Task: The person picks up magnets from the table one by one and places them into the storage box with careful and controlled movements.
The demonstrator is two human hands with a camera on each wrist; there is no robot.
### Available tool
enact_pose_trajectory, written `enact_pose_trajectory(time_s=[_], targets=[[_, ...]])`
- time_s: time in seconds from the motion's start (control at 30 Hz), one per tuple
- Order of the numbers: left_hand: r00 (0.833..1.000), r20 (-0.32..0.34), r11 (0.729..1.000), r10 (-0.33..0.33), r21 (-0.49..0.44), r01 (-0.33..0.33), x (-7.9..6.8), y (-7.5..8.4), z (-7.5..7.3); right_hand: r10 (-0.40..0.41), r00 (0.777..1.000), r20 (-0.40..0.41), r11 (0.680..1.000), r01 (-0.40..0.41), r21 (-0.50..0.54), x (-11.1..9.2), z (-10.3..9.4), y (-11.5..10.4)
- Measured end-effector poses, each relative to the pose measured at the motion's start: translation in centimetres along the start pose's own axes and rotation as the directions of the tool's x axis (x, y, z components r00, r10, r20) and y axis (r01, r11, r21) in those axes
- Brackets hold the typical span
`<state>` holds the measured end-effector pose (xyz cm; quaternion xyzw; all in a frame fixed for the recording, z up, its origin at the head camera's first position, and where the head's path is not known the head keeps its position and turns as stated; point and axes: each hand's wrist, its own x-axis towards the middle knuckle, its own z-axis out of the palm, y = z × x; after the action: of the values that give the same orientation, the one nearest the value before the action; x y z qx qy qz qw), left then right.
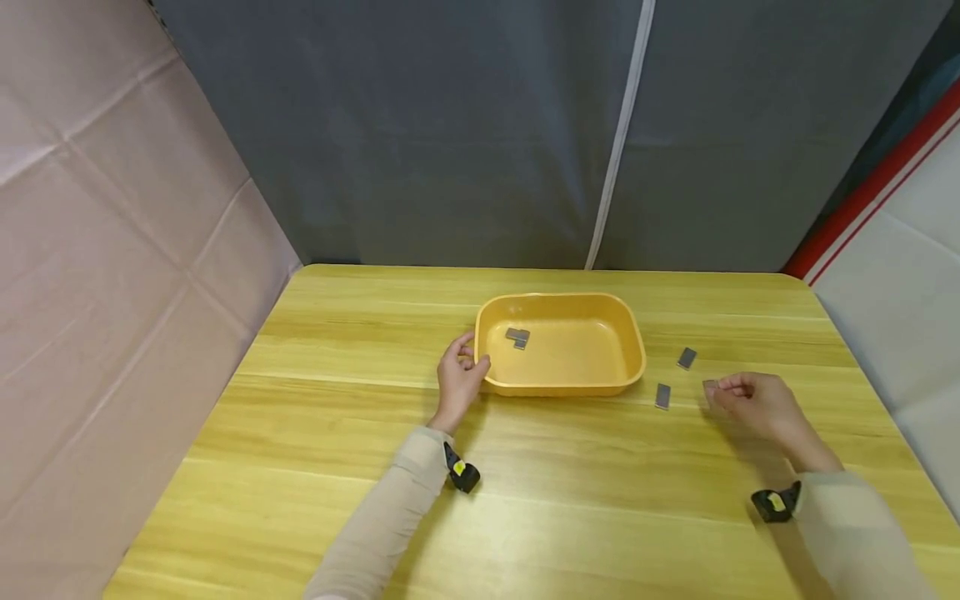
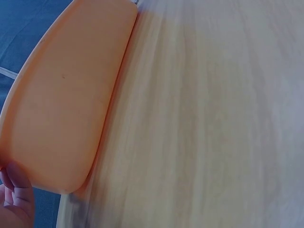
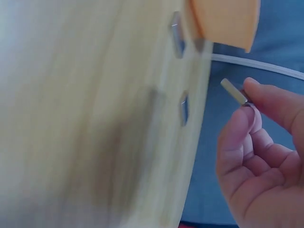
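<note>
Because the left hand grips the left end of the yellow tub, thumb on the near side and fingers round the outer wall, the tub is probably being steadied against sliding — a bracing hold more than a lifting one, since it sits down on the wooden surface. Inside, towards that gripped end, a small cluster of grey pieces lies close together; their exact number is hard to tell, and the raised walls should stop them straying. Just beyond the tub's right end, the nearer loose piece lies flat on the surface, with the farther loose piece a little to its right; the gap between them likely makes each easy to take singly. Farthest right, the right hand holds a slim piece between thumb and fingertip — a narrow pinch that suits something so thin, with one end sticking out free.
</note>
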<state>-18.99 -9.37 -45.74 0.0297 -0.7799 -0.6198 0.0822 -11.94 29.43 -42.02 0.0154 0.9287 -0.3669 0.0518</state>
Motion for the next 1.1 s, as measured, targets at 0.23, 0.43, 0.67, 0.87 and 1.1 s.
enact_pose_trajectory(time_s=[0.23, 0.43, 0.67, 0.87, 1.1], targets=[[1.0, -0.012, 1.0, -0.011, 0.017, 0.011, -0.1, -0.2, 0.1, 0.014, 1.0, 0.017, 0.998, -0.015, 0.066, 1.2, -0.3, -1.7], [0.999, -0.026, 0.999, -0.03, 0.017, 0.03, -0.1, -0.2, 0.1, -0.001, 0.998, 0.067, 0.986, -0.01, 0.163, 2.7, -0.3, -2.7], [1.0, -0.029, 1.0, -0.011, 0.024, 0.012, 0.1, -0.2, 0.2, 0.023, 0.995, 0.098, 0.959, -0.05, 0.28, 3.9, -0.1, -3.9], [0.999, -0.032, 1.0, -0.01, 0.022, 0.011, 0.1, -0.1, 0.2, -0.007, 0.995, 0.102, 0.944, -0.027, 0.329, 4.8, 0.9, -5.4], [1.0, -0.025, 1.0, 0.002, -0.001, -0.002, -0.6, 1.8, 0.0, -0.04, 0.995, 0.093, 0.943, 0.007, 0.333, 6.3, 1.7, -6.8]])
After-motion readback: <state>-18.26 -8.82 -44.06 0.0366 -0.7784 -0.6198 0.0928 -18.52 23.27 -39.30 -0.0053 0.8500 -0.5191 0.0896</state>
